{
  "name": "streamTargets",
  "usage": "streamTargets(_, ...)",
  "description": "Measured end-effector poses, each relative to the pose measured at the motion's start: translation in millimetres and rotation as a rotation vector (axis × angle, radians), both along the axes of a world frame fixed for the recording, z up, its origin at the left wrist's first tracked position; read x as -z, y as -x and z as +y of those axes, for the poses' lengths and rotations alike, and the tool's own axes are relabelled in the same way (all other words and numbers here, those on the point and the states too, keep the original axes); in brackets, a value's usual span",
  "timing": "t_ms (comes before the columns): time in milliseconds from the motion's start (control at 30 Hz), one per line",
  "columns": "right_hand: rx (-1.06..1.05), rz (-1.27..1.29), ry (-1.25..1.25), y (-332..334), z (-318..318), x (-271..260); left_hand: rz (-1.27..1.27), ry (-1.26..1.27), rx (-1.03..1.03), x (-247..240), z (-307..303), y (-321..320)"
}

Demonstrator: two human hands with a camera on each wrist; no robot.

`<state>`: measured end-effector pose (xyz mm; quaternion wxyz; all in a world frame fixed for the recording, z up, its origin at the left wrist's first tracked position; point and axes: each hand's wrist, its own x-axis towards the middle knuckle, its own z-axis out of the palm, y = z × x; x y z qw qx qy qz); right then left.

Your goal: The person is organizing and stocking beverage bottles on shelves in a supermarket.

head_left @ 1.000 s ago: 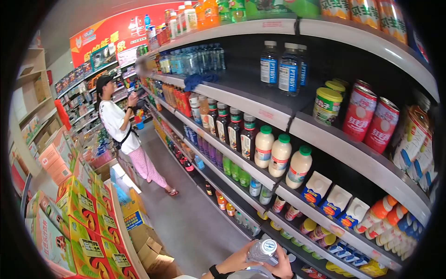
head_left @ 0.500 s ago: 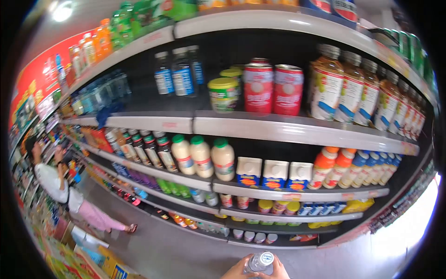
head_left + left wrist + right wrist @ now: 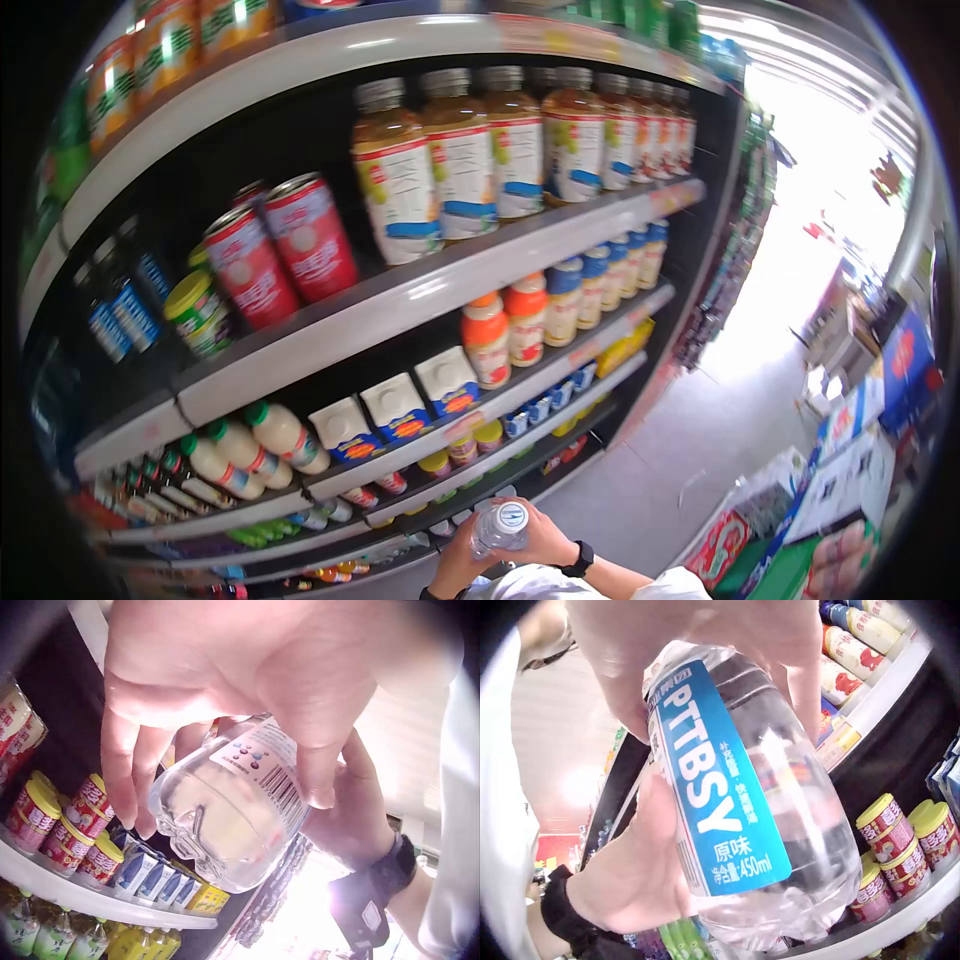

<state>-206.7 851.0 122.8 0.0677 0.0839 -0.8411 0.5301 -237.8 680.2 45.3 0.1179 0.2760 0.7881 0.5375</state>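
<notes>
A clear plastic bottle (image 3: 490, 535) with a white cap is held between both hands at the bottom of the head view. My left hand (image 3: 457, 562) grips its left side, and my right hand (image 3: 548, 537) curls round its right side. The left wrist view shows the base of the bottle (image 3: 225, 814) tilted downward, with fingers and thumb of the left hand (image 3: 232, 675) about it. In the right wrist view the blue label of the bottle (image 3: 720, 787) faces the camera, below the right hand (image 3: 705, 630).
Shelves (image 3: 430, 290) of drinks fill the left and middle: juice bottles (image 3: 400, 190), red cans (image 3: 310, 235), white cartons (image 3: 395, 405). At the right, boxes (image 3: 845, 480) stand on the floor (image 3: 640, 480), with a bright opening behind.
The head view has swung right along the shelves; the person in the aisle has left the frame. The bottle stays in both hands and appears further left than half a second ago.
</notes>
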Motion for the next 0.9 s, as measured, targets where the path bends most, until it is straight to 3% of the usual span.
streamTargets(33, 0.028, 0.065, -0.029, -0.7, -2.6, -0.3, 0.018, -0.046, 0.025, -1.1, -1.8, 6.6)
streamTargets(67, 0.085, 0.088, -0.023, -3.7, -7.0, -1.2, -0.177, -0.124, 0.093, 2.1, -3.1, 16.9)
streamTargets(100, 0.141, 0.090, -0.019, -7.5, -11.4, 0.3, -0.179, -0.113, 0.148, -1.4, -7.1, 19.0)
streamTargets(167, 0.221, 0.087, 0.002, -14.8, -21.2, 5.7, 0.178, -0.010, 0.188, -10.8, -19.0, 20.2)
streamTargets(200, 0.280, 0.083, 0.013, -20.6, -29.1, 9.2, 0.065, 0.034, 0.249, -9.1, -24.9, 23.6)
streamTargets(367, 0.540, 0.144, 0.010, -52.7, -60.9, 25.1, 0.156, 0.087, 0.473, -28.0, -44.4, 22.0)
streamTargets(467, 0.685, 0.271, 0.021, -78.3, -74.0, 27.2, 0.137, 0.063, 0.678, -4.7, -45.4, 26.9)
streamTargets(533, 0.814, 0.320, 0.011, -98.5, -77.2, 22.7, 0.036, 0.024, 0.761, 27.5, -32.6, 25.9)
streamTargets(667, 1.071, 0.378, -0.036, -148.2, -76.6, 16.9, 0.006, -0.050, 0.984, -4.0, 7.7, -2.5)
streamTargets(900, 1.467, 0.364, -0.202, -211.4, -51.0, -0.5, -0.097, -0.054, 1.387, -18.0, 72.8, -32.7)
